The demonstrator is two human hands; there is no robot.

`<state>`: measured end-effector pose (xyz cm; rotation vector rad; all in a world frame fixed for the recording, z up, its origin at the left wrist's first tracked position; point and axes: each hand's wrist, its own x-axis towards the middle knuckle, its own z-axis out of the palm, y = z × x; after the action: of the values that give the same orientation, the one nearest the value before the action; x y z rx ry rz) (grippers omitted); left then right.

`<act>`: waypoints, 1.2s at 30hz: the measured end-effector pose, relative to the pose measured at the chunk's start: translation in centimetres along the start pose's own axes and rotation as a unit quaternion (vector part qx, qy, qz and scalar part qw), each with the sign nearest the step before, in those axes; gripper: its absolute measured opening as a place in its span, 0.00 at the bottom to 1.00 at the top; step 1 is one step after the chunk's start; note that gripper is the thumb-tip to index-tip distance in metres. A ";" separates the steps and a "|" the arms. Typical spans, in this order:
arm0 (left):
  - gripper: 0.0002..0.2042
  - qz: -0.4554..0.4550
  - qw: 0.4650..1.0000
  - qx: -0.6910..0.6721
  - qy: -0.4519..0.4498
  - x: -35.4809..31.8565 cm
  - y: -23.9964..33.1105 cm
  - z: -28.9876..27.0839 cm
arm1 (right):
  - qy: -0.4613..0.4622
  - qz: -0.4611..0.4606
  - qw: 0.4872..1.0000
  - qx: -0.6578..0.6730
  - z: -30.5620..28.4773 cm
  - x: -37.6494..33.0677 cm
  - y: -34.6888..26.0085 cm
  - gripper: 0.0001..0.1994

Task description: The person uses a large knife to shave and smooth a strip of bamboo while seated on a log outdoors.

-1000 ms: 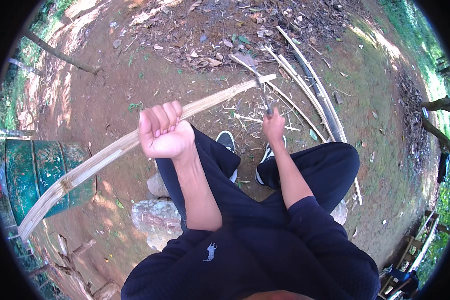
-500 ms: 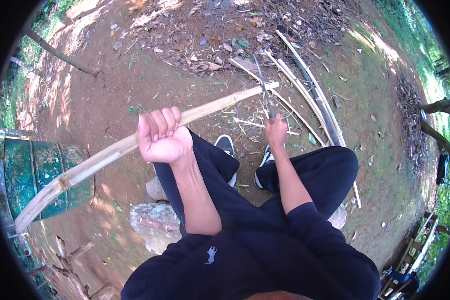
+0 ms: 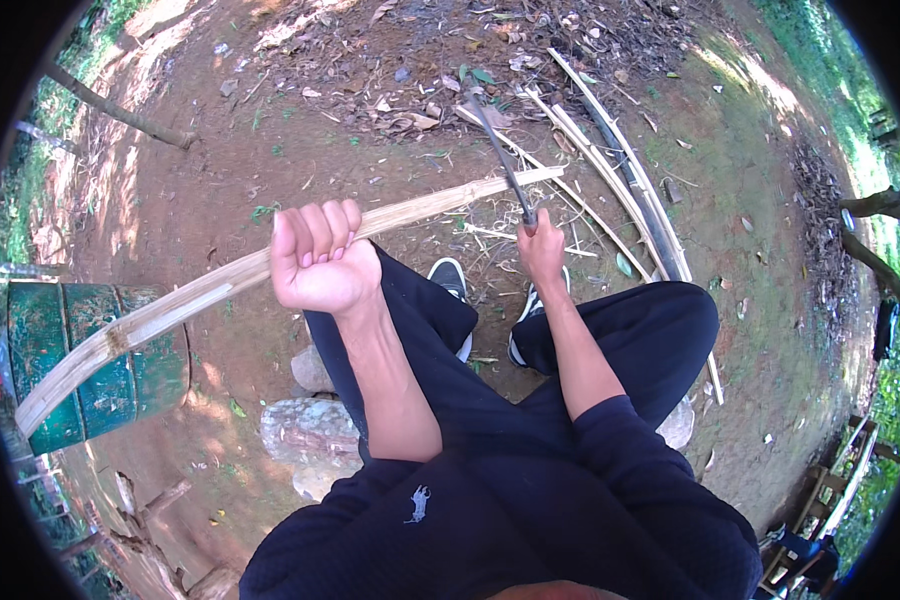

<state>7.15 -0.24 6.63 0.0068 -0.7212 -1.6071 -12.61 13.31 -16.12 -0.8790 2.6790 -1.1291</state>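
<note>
My left hand is closed around a long, pale split strip of bamboo. The strip slants from the lower left, where a node shows, up to its thinner end at the right. In my right hand is the handle of a machete, its long dark blade pointing up and a little left. The blade crosses the strip close to its far end; whether its edge is in the bamboo or only against it, I cannot tell.
Several split bamboo strips lie on the ground at the right, with thin shavings near my shoes. A green metal drum lies at the left, beyond a log beside my leg. Dry leaves cover the far ground.
The machete has swung so its tip leans further left, and my right hand has shifted slightly left and up. The bamboo strip and my left hand have barely moved.
</note>
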 end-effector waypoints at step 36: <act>0.08 0.056 0.993 0.090 0.048 0.0 -5.8 -0.1 | 0.099 0.079 0.963 0.239 -14.0 2.2 -9.4 0.09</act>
<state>1.96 -0.34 3.96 0.1716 -0.7759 -1.4218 -14.24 15.59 0.65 -0.4840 2.3810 -1.7907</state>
